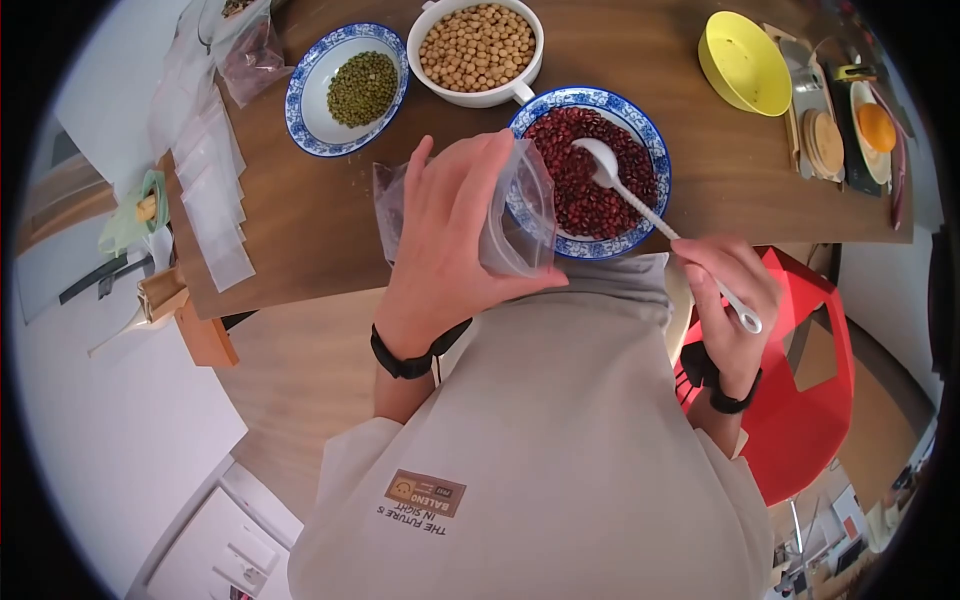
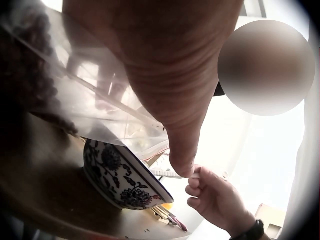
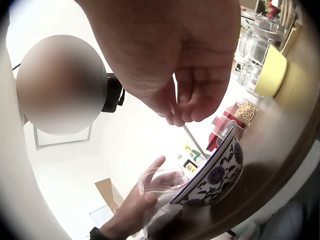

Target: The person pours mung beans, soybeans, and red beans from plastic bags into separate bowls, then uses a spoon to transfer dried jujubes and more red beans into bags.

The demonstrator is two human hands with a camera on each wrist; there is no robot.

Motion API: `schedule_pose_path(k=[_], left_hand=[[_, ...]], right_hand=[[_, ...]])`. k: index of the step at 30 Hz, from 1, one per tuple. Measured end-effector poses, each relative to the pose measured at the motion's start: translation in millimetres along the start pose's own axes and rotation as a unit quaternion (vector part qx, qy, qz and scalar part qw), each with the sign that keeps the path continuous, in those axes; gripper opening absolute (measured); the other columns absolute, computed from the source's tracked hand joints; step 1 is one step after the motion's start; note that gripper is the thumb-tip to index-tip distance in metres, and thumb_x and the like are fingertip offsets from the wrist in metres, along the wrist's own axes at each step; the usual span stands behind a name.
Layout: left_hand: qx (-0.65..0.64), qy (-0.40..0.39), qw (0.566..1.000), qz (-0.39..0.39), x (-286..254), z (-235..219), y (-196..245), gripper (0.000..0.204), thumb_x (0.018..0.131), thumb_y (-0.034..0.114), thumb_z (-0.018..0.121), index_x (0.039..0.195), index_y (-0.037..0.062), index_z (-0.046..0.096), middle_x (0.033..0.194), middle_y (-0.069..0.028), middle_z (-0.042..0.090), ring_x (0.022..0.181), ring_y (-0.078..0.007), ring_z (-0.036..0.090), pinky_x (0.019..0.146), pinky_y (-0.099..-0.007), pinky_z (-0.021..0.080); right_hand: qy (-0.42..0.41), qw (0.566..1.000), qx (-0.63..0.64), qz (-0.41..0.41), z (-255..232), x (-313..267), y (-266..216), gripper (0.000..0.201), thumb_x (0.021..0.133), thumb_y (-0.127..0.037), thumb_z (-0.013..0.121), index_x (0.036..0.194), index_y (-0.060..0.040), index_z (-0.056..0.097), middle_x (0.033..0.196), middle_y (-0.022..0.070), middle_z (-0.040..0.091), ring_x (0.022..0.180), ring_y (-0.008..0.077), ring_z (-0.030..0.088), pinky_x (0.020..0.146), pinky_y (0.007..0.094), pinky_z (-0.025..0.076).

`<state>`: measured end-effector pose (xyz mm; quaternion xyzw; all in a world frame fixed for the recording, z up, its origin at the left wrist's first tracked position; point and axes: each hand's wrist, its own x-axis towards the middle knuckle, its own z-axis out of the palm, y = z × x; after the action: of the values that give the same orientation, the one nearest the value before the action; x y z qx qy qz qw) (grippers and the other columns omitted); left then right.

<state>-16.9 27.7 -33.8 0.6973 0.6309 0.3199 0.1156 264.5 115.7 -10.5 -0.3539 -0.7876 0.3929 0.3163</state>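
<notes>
My left hand (image 1: 437, 250) holds a clear plastic zip bag (image 1: 520, 222) with its mouth spread, at the left rim of a blue-and-white bowl (image 1: 662, 160). Dark red beans (image 1: 632, 142) fill much of that bowl. Red beans also show through the bag (image 2: 37, 70) in the left wrist view. A white long-handled spoon (image 1: 645, 210) is pinched in my right hand (image 1: 735, 295), just right of the bowl. The spoon's head lies among the beans. In the right wrist view, the spoon's head is hidden behind the bowl wall (image 3: 217, 175).
Behind stand a white handled pot of chickpeas (image 1: 535, 75) and a patterned bowl of green beans (image 1: 300, 95). Flat plastic bags (image 1: 215, 225) overlap along the table's left side. A yellow bowl (image 1: 740, 60) stands at back right, near boards and an orange (image 1: 877, 128). A red chair (image 1: 810, 420) is at right.
</notes>
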Motion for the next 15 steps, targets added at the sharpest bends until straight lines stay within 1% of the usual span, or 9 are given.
schedule_pose_path(k=[1,4,6,7,8,10,12,14,15], left_hand=[[0.0,0.0,1.0,0.0,1,0,0,0.125,0.058,0.054,0.095,0.154,0.0036,0.034,0.145,-0.0156,0.055,0.134,-0.04,0.047,0.118,-0.0644,0.024],[0.005,0.002,1.0,0.006,1,2,0,0.125,0.057,0.054,0.095,0.154,0.0039,0.034,0.145,-0.0157,0.055,0.135,-0.04,0.047,0.119,-0.0645,0.024],[0.004,0.0,1.0,0.006,0,2,0,0.125,0.057,0.055,0.095,0.154,0.0039,0.034,0.145,-0.0161,0.055,0.135,-0.0401,0.047,0.118,-0.0645,0.024],[0.005,-0.001,1.0,0.006,0,1,0,0.125,0.057,0.055,0.095,0.154,0.0039,0.034,0.145,-0.0161,0.055,0.135,-0.0401,0.047,0.118,-0.0645,0.024],[0.005,-0.001,1.0,0.007,0,1,0,0.125,0.057,0.055,0.095,0.154,0.004,0.034,0.145,-0.0162,0.055,0.135,-0.04,0.047,0.118,-0.0644,0.024],[0.005,0.001,1.0,0.009,1,2,-1,0.125,0.057,0.055,0.095,0.154,0.004,0.034,0.145,-0.0163,0.055,0.135,-0.04,0.047,0.118,-0.0642,0.024],[0.004,0.005,1.0,0.013,1,4,-1,0.126,0.056,0.055,0.095,0.154,0.0041,0.034,0.144,-0.0164,0.056,0.135,-0.04,0.047,0.119,-0.0641,0.024],[0.004,0.004,1.0,0.011,1,3,0,0.126,0.056,0.054,0.095,0.154,0.004,0.035,0.144,-0.0163,0.056,0.135,-0.0398,0.047,0.119,-0.064,0.024],[0.005,0.003,1.0,0.009,1,3,1,0.125,0.056,0.053,0.096,0.154,0.0039,0.035,0.144,-0.0163,0.056,0.135,-0.0395,0.047,0.119,-0.064,0.024]], right_hand=[[0.0,1.0,0.0,0.0,2,-1,1,0.019,0.087,0.002,0.072,0.106,-0.0005,0.077,0.092,0.0106,0.072,0.079,0.021,0.066,0.067,0.0296,0.049],[0.008,0.999,0.032,0.026,7,-6,5,0.016,0.092,-0.001,0.071,0.107,0.0005,0.076,0.09,0.0106,0.073,0.076,0.0192,0.067,0.067,0.0282,0.05],[0.065,0.977,0.136,0.151,11,-11,6,0.015,0.096,-0.005,0.069,0.108,0.0026,0.075,0.089,0.0102,0.073,0.071,0.0168,0.067,0.066,0.0268,0.051],[0.084,0.974,0.146,0.149,11,-12,7,0.018,0.098,-0.009,0.068,0.109,0.0053,0.073,0.088,0.0114,0.072,0.069,0.0158,0.066,0.064,0.0263,0.052],[0.084,0.974,0.147,0.149,11,-13,6,0.018,0.098,-0.009,0.068,0.109,0.0053,0.073,0.088,0.0114,0.072,0.069,0.0158,0.066,0.064,0.0263,0.052],[0.116,0.968,0.18,0.131,8,-15,3,0.02,0.099,-0.01,0.066,0.107,0.0078,0.072,0.084,0.0129,0.071,0.069,0.0174,0.067,0.063,0.0269,0.051],[0.121,0.969,0.178,0.12,5,-17,-2,0.022,0.099,-0.011,0.065,0.106,0.0091,0.072,0.082,0.0142,0.069,0.068,0.0184,0.067,0.062,0.0275,0.052],[0.085,0.976,0.196,0.033,2,-18,-4,0.022,0.1,-0.011,0.064,0.105,0.0089,0.072,0.084,0.0143,0.07,0.067,0.0184,0.066,0.063,0.0281,0.052],[0.061,0.977,0.204,0.016,2,-18,-5,0.017,0.095,-0.008,0.069,0.103,0.0071,0.073,0.087,0.0134,0.07,0.069,0.0193,0.066,0.062,0.0293,0.052]])
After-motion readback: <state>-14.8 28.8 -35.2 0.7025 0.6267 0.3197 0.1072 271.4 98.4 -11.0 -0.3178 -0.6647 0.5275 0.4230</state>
